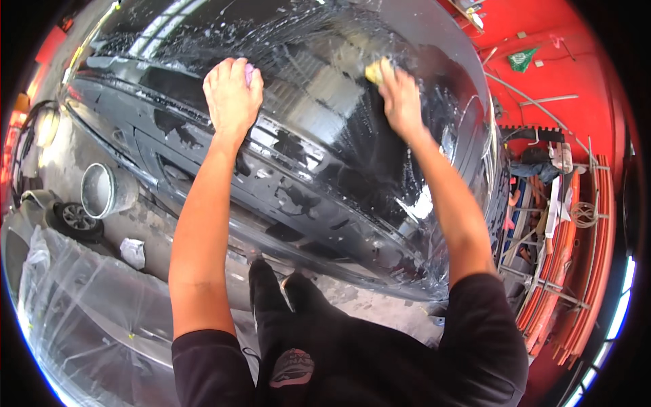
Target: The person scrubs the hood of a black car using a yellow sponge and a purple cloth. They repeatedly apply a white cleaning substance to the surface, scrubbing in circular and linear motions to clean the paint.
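A wet black car panel [322,102] spreads out before me, with streaks of water and whitish residue over its glossy surface. My left hand [230,102] rests on it near the body's side edge, fingers closed round a small purple pad [249,73] that shows only at the thumb side. Further right, my right hand [401,102] presses on the panel and grips a yellow sponge [373,72]. Most of the sponge lies hidden under the fingers. Below my arms, the car's dark side [291,197] carries patches of water.
On the floor at left stands a bucket [100,190]. A crumpled white piece [133,252] lies near it. Behind me at lower left, another car is draped in clear plastic sheeting [102,298]. Racks with orange-red pipes [593,237] line the right, beside a red wall [576,74].
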Available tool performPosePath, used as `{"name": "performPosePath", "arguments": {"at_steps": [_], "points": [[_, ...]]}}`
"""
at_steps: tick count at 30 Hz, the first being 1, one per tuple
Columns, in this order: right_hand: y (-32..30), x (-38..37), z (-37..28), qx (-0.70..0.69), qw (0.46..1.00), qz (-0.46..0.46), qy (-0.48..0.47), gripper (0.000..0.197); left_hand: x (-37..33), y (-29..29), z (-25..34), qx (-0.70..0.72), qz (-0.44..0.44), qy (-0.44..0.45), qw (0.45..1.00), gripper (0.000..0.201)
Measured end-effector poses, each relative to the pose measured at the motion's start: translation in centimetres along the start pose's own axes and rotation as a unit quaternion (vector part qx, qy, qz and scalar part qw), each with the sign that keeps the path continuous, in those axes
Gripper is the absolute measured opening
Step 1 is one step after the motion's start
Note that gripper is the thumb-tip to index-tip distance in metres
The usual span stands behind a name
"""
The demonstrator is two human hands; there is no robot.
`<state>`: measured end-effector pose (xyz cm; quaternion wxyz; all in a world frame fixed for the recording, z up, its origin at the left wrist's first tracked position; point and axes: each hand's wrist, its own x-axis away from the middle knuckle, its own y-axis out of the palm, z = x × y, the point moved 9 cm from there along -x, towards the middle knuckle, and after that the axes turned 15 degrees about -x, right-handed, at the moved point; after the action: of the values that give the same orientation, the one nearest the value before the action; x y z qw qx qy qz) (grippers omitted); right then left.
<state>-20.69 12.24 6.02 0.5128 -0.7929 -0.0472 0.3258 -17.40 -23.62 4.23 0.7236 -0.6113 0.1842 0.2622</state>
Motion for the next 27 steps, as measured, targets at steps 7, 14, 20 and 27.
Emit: {"name": "performPosePath", "arguments": {"at_steps": [7,14,20,27], "points": [[-5.1,17.8,-3.3,-0.049,0.996,-0.064,-0.029,0.063,0.2,-0.2,-0.3,-0.03,-0.006,-0.011,0.999,0.041],[-0.9,-1.6,6.1,0.106,0.989,0.013,0.102,0.062,-0.3,0.0,0.5,0.006,0.0,0.001,1.0,0.039],[-5.7,22.0,-4.2,-0.043,0.995,-0.065,0.069,0.07,0.5,-0.5,-1.0,-0.02,-0.003,-0.013,1.0,0.039],[-4.0,-0.7,12.7,0.086,0.99,0.037,0.103,0.058,-0.8,0.1,1.8,0.005,-0.006,0.01,1.0,0.039]]}}
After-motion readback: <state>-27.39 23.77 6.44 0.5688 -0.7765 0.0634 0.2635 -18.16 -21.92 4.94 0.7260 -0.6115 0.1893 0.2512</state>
